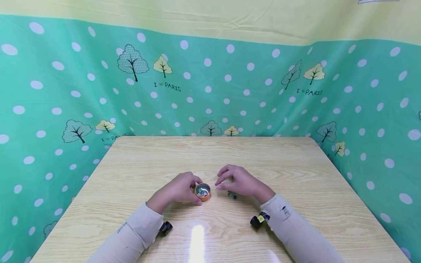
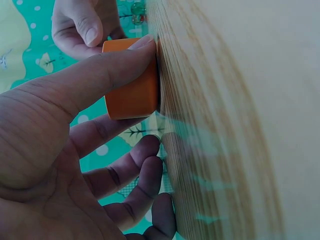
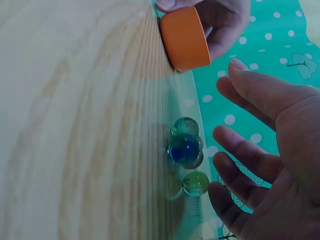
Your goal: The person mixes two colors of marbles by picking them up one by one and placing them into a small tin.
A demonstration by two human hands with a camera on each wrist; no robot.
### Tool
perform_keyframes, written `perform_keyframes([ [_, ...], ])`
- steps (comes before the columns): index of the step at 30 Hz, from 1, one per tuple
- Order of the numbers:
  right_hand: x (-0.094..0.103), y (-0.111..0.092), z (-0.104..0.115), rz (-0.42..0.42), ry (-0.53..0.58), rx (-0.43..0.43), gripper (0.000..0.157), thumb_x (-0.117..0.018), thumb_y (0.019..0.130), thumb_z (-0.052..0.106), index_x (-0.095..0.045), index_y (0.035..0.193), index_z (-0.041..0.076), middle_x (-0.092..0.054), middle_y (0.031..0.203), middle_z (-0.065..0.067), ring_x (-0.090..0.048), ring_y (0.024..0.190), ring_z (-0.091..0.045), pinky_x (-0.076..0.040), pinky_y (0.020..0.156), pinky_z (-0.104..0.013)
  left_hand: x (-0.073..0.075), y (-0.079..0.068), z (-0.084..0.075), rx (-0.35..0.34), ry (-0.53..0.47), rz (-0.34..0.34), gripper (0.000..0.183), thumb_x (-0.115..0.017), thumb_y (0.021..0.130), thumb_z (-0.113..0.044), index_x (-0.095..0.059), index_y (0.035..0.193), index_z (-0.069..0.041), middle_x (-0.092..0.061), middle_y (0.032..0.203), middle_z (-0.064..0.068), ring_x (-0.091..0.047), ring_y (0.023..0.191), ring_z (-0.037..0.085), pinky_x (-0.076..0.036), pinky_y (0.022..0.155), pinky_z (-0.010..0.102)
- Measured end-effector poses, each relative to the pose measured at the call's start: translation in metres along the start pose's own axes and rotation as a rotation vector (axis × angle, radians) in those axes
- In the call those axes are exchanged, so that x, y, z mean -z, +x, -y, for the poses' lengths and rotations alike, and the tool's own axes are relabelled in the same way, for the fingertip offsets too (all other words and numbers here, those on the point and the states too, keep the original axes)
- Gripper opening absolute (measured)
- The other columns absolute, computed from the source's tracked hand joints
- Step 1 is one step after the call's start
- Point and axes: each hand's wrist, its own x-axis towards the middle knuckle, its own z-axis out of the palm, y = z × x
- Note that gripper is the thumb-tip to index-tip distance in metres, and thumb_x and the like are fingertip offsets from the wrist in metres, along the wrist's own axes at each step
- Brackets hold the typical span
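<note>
A small round orange container with a shiny inside stands on the wooden table; something greenish shows within it, too small to make out. My left hand grips the container from the left, its thumb along the near side and the index finger partly hidden behind. To the right of the container, my right hand hovers with thumb and fingers apart, holding nothing. Several glass marbles lie in a cluster beside and partly under it, among them a blue marble and a green marble.
A light wood table spreads around both hands. Behind it and along its sides hangs a green dotted cloth. A black camera is strapped at each wrist, close above the tabletop.
</note>
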Motion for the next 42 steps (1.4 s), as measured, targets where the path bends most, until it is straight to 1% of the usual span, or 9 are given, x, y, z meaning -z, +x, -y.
perform_keyframes([
  [5, 0.003, -0.001, -0.004, 0.004, 0.024, -0.017, 0.012, -0.081, 0.091, 0.035, -0.083, 0.100, 0.027, -0.067, 0.126, -0.006, -0.059, 0.116, -0.018, -0.046, 0.104, -0.048, -0.001, 0.000, 0.001, -0.001, 0.006, -0.002, 0.049, -0.100, 0.064, -0.030, -0.076, 0.107, -0.021, -0.061, 0.092, -0.002, -0.053, 0.086, 0.017, -0.045, 0.075, 0.036],
  [12, 0.006, -0.002, -0.012, 0.004, 0.026, -0.054, 0.008, -0.081, 0.091, 0.037, -0.082, 0.098, 0.032, -0.067, 0.122, 0.002, -0.059, 0.115, -0.016, -0.047, 0.102, -0.045, -0.001, 0.002, 0.002, -0.014, -0.001, 0.000, 0.051, -0.101, 0.064, -0.029, -0.076, 0.107, -0.019, -0.063, 0.090, -0.003, -0.054, 0.086, 0.017, -0.045, 0.076, 0.036],
  [14, 0.007, -0.003, -0.014, 0.010, 0.031, -0.060, 0.008, -0.081, 0.091, 0.037, -0.082, 0.097, 0.033, -0.067, 0.121, 0.004, -0.059, 0.115, -0.016, -0.046, 0.103, -0.045, -0.001, 0.002, 0.002, -0.009, -0.002, 0.002, 0.051, -0.101, 0.064, -0.029, -0.076, 0.108, -0.020, -0.062, 0.091, -0.003, -0.054, 0.086, 0.017, -0.045, 0.076, 0.036],
  [18, 0.011, -0.006, -0.019, 0.041, 0.050, -0.067, 0.010, -0.079, 0.092, 0.038, -0.082, 0.099, 0.032, -0.067, 0.121, 0.007, -0.059, 0.117, -0.017, -0.046, 0.102, -0.046, -0.001, 0.001, 0.002, -0.009, 0.002, 0.004, 0.052, -0.101, 0.064, -0.030, -0.076, 0.109, -0.020, -0.062, 0.091, -0.003, -0.054, 0.086, 0.016, -0.045, 0.075, 0.034],
  [21, 0.014, -0.007, -0.024, 0.073, 0.077, -0.057, 0.011, -0.077, 0.094, 0.039, -0.082, 0.101, 0.032, -0.067, 0.124, 0.005, -0.058, 0.118, -0.018, -0.047, 0.099, -0.046, -0.002, 0.001, 0.002, -0.009, 0.005, 0.001, 0.052, -0.101, 0.063, -0.030, -0.077, 0.108, -0.020, -0.062, 0.091, -0.003, -0.054, 0.086, 0.016, -0.045, 0.075, 0.034],
  [26, 0.019, -0.006, -0.035, 0.122, 0.103, -0.032, 0.011, -0.077, 0.095, 0.034, -0.081, 0.104, 0.031, -0.066, 0.128, 0.002, -0.057, 0.120, -0.019, -0.046, 0.099, -0.044, -0.002, 0.002, 0.001, -0.006, -0.001, -0.003, 0.051, -0.101, 0.064, -0.029, -0.076, 0.107, -0.019, -0.061, 0.090, -0.001, -0.053, 0.085, 0.018, -0.044, 0.074, 0.036],
  [32, 0.023, -0.007, -0.044, 0.179, 0.116, -0.001, 0.015, -0.079, 0.093, 0.029, -0.082, 0.108, 0.026, -0.063, 0.134, 0.001, -0.053, 0.127, -0.020, -0.043, 0.107, -0.047, -0.001, 0.001, 0.000, 0.010, 0.002, -0.003, 0.051, -0.100, 0.065, -0.030, -0.075, 0.109, -0.020, -0.060, 0.092, 0.001, -0.053, 0.085, 0.019, -0.043, 0.074, 0.037],
  [36, 0.026, -0.007, -0.049, 0.215, 0.134, 0.027, 0.020, -0.081, 0.091, 0.028, -0.081, 0.111, 0.023, -0.061, 0.139, -0.003, -0.052, 0.132, -0.022, -0.041, 0.113, -0.048, -0.001, 0.001, 0.001, 0.001, 0.002, -0.004, 0.050, -0.100, 0.065, -0.029, -0.076, 0.108, -0.020, -0.060, 0.091, 0.000, -0.052, 0.085, 0.019, -0.043, 0.074, 0.037],
  [42, 0.030, -0.009, -0.053, 0.256, 0.156, 0.047, 0.028, -0.083, 0.089, 0.025, -0.079, 0.116, 0.021, -0.057, 0.146, -0.006, -0.049, 0.139, -0.026, -0.038, 0.117, -0.048, -0.001, 0.001, 0.001, 0.001, 0.009, -0.005, 0.049, -0.100, 0.065, -0.030, -0.076, 0.107, -0.023, -0.060, 0.091, -0.001, -0.052, 0.085, 0.018, -0.043, 0.073, 0.035],
])
